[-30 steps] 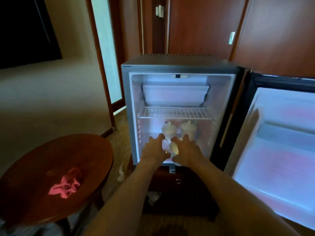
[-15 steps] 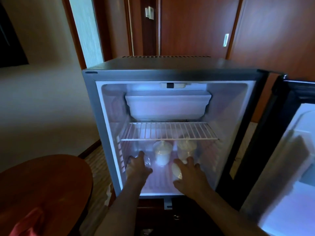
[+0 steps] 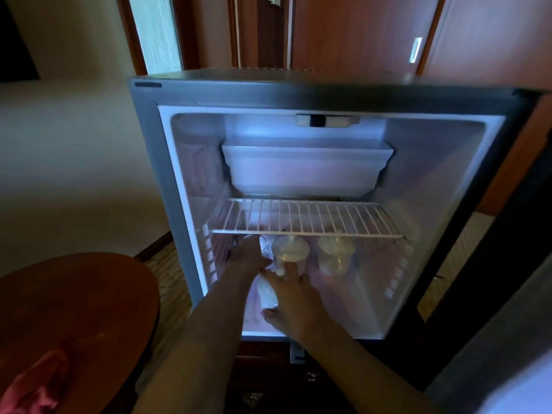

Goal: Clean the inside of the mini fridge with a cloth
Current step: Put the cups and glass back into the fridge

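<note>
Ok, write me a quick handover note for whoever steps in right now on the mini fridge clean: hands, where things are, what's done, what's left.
Left hand: reaching deep under the wire shelf toward a clear glass; grip unclear.
Right hand: fingers spread on a pale item lying on the fridge floor, fingertips near the left lidded container.
A second lidded container stands to its right.
Mini fridge: door open, items remain inside.
Pink cloth: on the round table, untouched.
Done: door open.
Left: empty the fridge, fetch the cloth, wipe inside.

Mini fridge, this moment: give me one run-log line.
stage: emptying fridge | hands: left, right reaching bottles | cloth: on table
</note>
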